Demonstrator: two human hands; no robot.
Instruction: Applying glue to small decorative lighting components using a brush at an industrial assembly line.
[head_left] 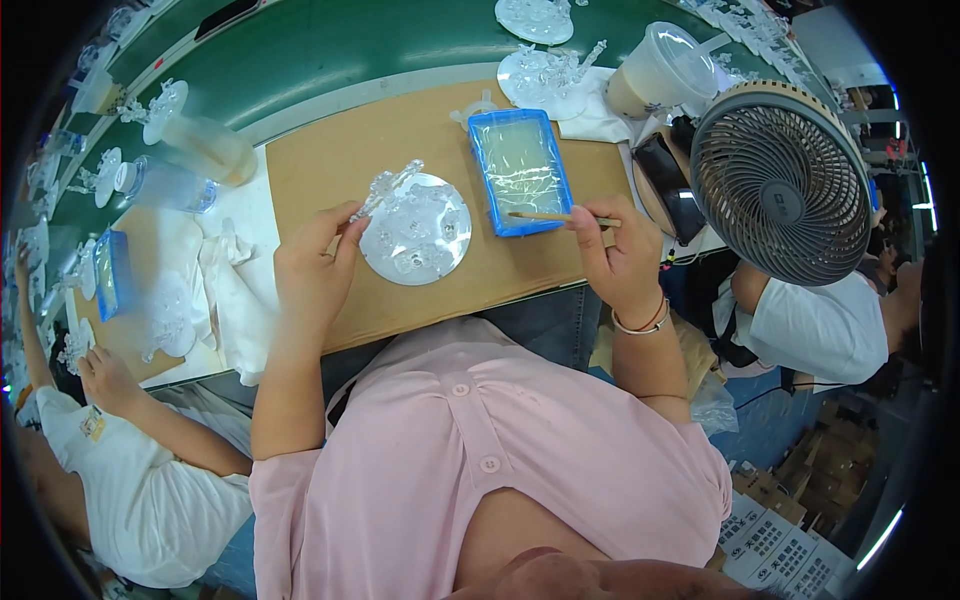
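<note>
Between the thumb and fingers of my left hand [318, 258] is a clear plastic piece [388, 186] with small knobs, tilted over the upper left edge of a round white disc [418, 240]. Several clear, shiny pieces lie on that disc. My right hand [622, 250] pinches a thin wooden stick [545, 215], its tip over the lower part of a blue-rimmed tray [486, 160]. A pale, glossy film or liquid fills the tray; I cannot make out which. Disc and tray both rest on a brown board [330, 150].
A grey fan [780, 185] stands at the right, beside a lidded cup [655, 75] and a dark case [668, 185]. More discs with clear parts [545, 85] lie beyond the board. Bottles [165, 185] and white cloth [240, 300] are at left. Co-workers sit on both sides.
</note>
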